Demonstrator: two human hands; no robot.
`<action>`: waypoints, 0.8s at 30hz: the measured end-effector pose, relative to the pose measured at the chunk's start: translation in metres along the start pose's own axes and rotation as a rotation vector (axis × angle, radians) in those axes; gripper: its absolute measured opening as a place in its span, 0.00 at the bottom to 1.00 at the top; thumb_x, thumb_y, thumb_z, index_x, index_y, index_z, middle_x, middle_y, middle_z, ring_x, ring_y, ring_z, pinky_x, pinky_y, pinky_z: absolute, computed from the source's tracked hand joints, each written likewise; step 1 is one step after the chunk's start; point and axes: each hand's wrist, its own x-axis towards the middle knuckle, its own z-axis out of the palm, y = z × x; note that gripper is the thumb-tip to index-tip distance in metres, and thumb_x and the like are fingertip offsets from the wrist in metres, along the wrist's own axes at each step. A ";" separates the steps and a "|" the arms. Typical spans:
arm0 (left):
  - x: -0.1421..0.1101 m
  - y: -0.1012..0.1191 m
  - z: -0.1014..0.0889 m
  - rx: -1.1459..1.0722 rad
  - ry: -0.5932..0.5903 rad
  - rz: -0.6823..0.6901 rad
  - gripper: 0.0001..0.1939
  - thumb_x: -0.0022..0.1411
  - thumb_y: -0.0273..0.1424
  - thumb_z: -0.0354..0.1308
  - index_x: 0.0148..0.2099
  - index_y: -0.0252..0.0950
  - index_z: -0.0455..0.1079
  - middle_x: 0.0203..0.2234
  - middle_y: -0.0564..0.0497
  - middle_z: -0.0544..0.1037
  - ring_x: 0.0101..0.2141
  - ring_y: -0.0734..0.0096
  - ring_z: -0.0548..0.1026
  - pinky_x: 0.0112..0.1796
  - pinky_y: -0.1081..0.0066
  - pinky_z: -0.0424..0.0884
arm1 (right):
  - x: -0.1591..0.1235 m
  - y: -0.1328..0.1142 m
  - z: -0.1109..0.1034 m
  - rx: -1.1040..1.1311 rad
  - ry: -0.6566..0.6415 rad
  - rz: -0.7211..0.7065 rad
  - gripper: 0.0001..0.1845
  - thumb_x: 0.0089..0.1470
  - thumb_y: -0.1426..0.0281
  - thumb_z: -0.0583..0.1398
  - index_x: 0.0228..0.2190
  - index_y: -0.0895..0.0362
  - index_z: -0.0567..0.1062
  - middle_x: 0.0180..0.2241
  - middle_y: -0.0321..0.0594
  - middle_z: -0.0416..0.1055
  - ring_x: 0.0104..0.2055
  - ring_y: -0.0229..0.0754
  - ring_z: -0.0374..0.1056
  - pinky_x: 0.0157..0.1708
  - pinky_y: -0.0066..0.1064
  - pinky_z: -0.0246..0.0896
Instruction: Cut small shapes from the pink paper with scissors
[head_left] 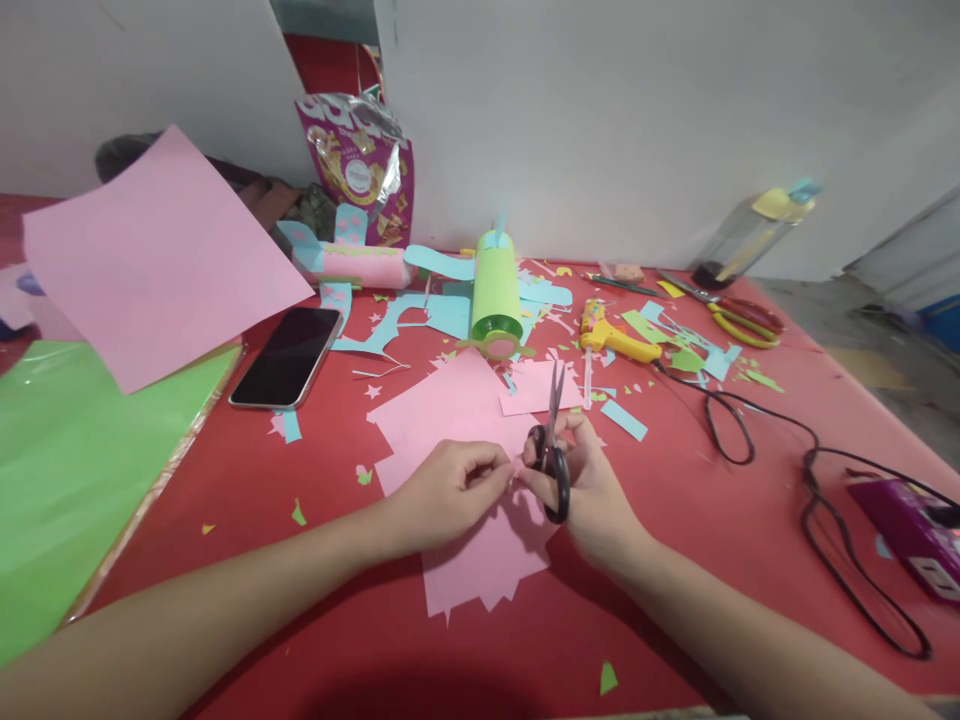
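Note:
My right hand [592, 495] holds black-handled scissors [553, 440], blades pointing away from me and closed. My left hand [450, 490] pinches a tiny pink paper piece [516, 468] at its fingertips, right beside the scissor handles. Both hands hover over a cut-up pink paper sheet [457, 415] lying on the red table [675, 500]. Beyond it lies a green paper-covered cylinder [496, 290] with blue and pink trimmings.
A phone [286, 356] lies left of the pink sheet. Green paper [75, 460] and a large pink sheet [154, 255] sit at left. A yellow glue gun [611, 335] with black cable [817, 500], yellow scissors [739, 320], a bottle [750, 235], a snack bag [360, 170] and scraps surround.

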 end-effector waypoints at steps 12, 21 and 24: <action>0.004 0.011 -0.030 -0.016 0.152 -0.019 0.12 0.56 0.33 0.45 0.24 0.33 0.60 0.14 0.60 0.54 0.16 0.82 0.53 0.18 0.79 0.53 | -0.002 0.002 -0.003 -0.034 -0.162 0.088 0.19 0.40 0.72 0.62 0.25 0.53 0.53 0.20 0.25 0.54 0.20 0.29 0.56 0.21 0.22 0.51; 0.007 0.030 -0.050 0.061 0.201 0.014 0.12 0.55 0.32 0.45 0.22 0.33 0.60 0.15 0.58 0.55 0.17 0.81 0.54 0.19 0.78 0.52 | -0.003 0.000 -0.008 0.068 -0.449 0.058 0.20 0.43 0.58 0.59 0.29 0.52 0.53 0.25 0.31 0.57 0.28 0.35 0.59 0.31 0.33 0.55; 0.011 0.035 -0.050 0.090 0.178 0.016 0.12 0.54 0.32 0.45 0.22 0.32 0.61 0.15 0.58 0.56 0.17 0.81 0.54 0.19 0.79 0.52 | -0.004 -0.004 -0.008 0.056 -0.504 0.055 0.20 0.43 0.57 0.59 0.29 0.52 0.53 0.26 0.32 0.57 0.29 0.36 0.59 0.32 0.34 0.55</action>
